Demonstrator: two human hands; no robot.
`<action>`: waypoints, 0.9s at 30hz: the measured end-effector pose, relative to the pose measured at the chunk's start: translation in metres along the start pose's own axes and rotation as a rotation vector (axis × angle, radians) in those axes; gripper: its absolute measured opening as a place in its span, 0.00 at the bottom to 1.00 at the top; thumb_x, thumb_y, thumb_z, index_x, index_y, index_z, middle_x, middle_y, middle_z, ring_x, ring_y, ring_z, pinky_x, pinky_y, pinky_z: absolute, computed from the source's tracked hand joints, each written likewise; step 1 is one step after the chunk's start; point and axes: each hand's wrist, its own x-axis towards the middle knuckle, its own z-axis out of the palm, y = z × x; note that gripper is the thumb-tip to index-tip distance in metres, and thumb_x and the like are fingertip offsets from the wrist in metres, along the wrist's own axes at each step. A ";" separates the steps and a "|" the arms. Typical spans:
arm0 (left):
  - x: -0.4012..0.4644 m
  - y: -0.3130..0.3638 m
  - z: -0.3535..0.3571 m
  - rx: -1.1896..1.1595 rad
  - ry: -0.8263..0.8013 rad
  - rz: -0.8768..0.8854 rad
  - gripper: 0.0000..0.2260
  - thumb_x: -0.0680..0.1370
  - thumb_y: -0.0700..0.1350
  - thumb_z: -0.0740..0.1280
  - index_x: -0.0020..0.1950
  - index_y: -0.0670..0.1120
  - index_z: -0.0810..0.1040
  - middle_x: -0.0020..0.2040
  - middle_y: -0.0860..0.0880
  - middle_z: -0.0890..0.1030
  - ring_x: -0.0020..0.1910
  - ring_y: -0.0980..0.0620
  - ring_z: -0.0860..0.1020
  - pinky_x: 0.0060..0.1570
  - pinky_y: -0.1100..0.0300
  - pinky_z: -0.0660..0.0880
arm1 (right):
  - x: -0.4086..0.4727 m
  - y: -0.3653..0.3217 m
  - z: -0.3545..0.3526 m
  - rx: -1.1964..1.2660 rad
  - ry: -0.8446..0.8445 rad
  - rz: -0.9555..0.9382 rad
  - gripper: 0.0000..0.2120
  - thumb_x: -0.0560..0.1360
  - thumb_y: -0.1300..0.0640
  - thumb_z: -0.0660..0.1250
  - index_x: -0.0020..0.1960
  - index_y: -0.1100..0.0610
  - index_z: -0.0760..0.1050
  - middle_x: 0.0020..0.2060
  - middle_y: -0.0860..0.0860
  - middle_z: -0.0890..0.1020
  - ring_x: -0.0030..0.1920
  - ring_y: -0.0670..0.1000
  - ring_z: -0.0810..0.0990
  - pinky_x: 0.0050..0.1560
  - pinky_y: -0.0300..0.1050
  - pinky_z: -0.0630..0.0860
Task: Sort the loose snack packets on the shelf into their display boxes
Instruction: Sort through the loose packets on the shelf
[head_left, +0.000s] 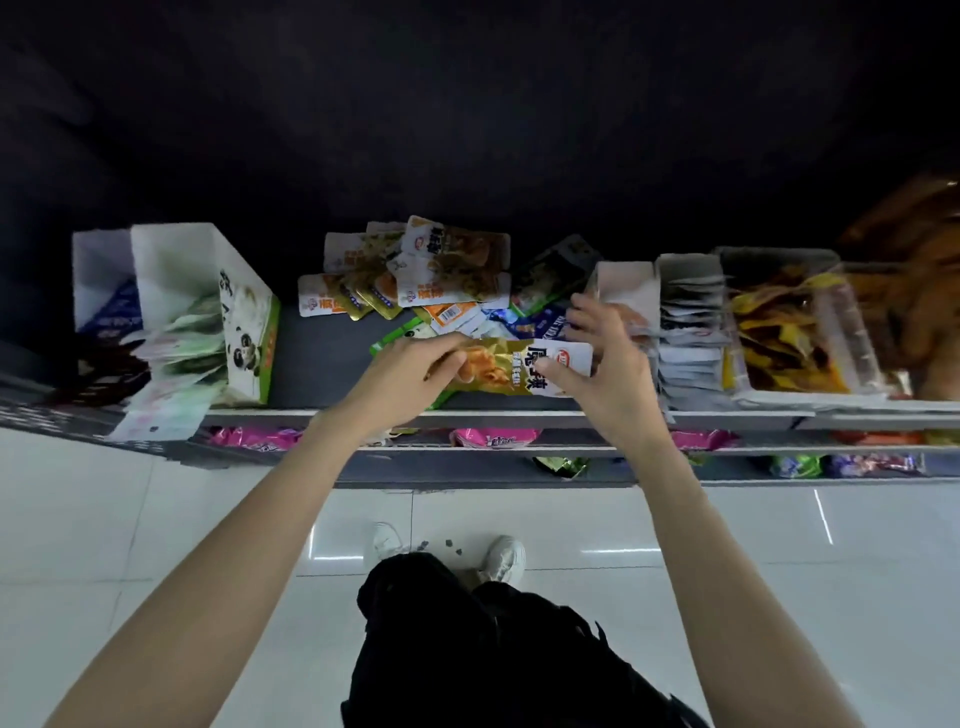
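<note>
Two hands work over the middle of the shelf (322, 364), where a heap of loose packets (415, 270) lies between the display boxes. The left hand (405, 374) pinches the left end of a gold packet (498, 366) with its fingers curled around the edge, and the packet is lifted a little above the shelf, near its front rim. The right hand (597, 358) touches the other, white end of this packet with the thumb, while its other fingers are spread and reach toward the grey box (628, 286) just beside it; whether they already touch something in that box I cannot tell, because this part is blurred. I think the packet is held at both ends to keep it flat and to read its print before a box is chosen for it.

On the left stands the panda box (244, 322), with pale green packets leaning out of its open front, so they can be taken easily. On the right, a second grey box (685, 322) holds a row of white packets standing on edge, and a clear tub (810, 332) holds yellow ones. Many packets remain in the heap, so the sorting seems far from finished. Glossy foil can slip, so a firm pinch is needed
</note>
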 end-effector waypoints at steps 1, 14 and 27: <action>0.002 0.008 0.001 -0.002 0.002 0.033 0.10 0.82 0.49 0.58 0.56 0.49 0.77 0.40 0.49 0.82 0.31 0.50 0.77 0.34 0.50 0.76 | -0.006 0.001 -0.014 -0.001 -0.055 0.030 0.23 0.72 0.54 0.73 0.64 0.53 0.71 0.55 0.44 0.78 0.50 0.40 0.77 0.46 0.27 0.70; 0.094 0.127 0.059 -0.218 0.216 0.087 0.19 0.77 0.47 0.66 0.67 0.49 0.69 0.61 0.55 0.77 0.57 0.58 0.76 0.57 0.54 0.75 | -0.043 0.044 -0.136 -0.360 0.681 -0.030 0.09 0.79 0.58 0.64 0.55 0.62 0.76 0.31 0.46 0.75 0.24 0.43 0.66 0.24 0.32 0.59; 0.135 0.143 0.113 0.259 -0.048 0.195 0.22 0.80 0.48 0.59 0.74 0.48 0.62 0.74 0.52 0.63 0.72 0.53 0.62 0.71 0.53 0.62 | 0.076 0.070 -0.139 -1.150 0.124 -0.226 0.15 0.73 0.66 0.63 0.57 0.56 0.79 0.43 0.55 0.83 0.46 0.57 0.81 0.46 0.48 0.76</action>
